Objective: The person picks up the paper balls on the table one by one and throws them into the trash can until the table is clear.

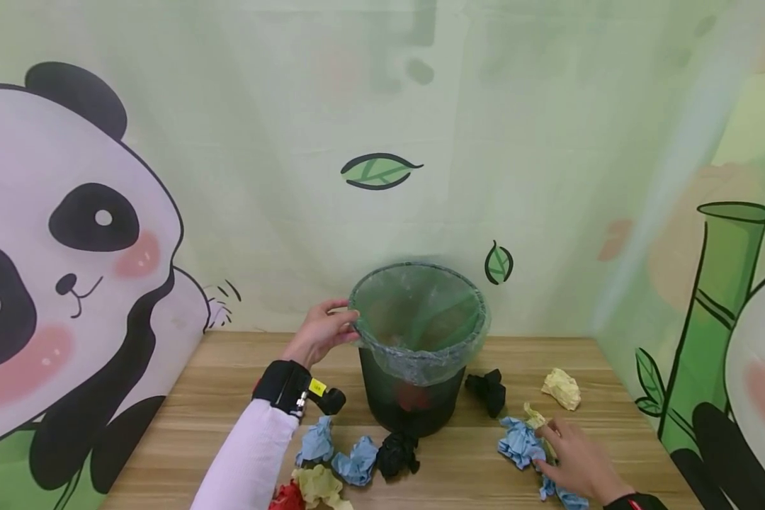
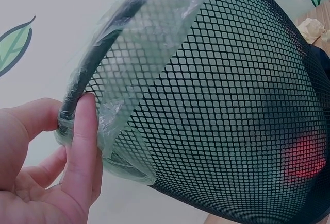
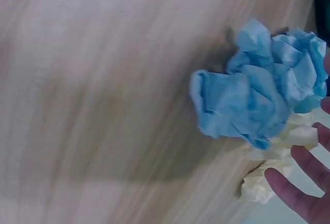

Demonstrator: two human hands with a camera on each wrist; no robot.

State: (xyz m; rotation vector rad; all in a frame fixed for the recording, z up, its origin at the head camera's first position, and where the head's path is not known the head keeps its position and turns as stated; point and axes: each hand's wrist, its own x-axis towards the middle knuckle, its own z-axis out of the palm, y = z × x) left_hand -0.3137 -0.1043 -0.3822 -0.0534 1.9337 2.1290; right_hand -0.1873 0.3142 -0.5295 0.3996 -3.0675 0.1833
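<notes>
Left hand (image 1: 321, 331), head view, arm extended, yellow wrist label (image 1: 317, 387) illegible, pinching lined mesh wastebasket (image 1: 411, 414) at its rim on wood-grain table (image 1: 242, 368); left wrist view, fingers (image 2: 85, 152) astride rim; right wrist view, right hand (image 3: 312, 167) spread beside crumpled blue paper (image 3: 245, 100).

Nothing can be read with certainty. A yellow label (image 1: 317, 387) stands on the small black device (image 1: 331, 401) strapped to the wrist just behind the left hand (image 1: 321, 329), and it bears dark characters (a short row, too small and blurred to spell out). The black band (image 1: 631, 503) behind the right hand (image 1: 576, 457), partly cut off in the head view, carries a red mark (too little of it shows to tell what it is). High on the printed backdrop (image 1: 261, 177), faded grey-green shapes are too soft to tell as lettering.
</notes>
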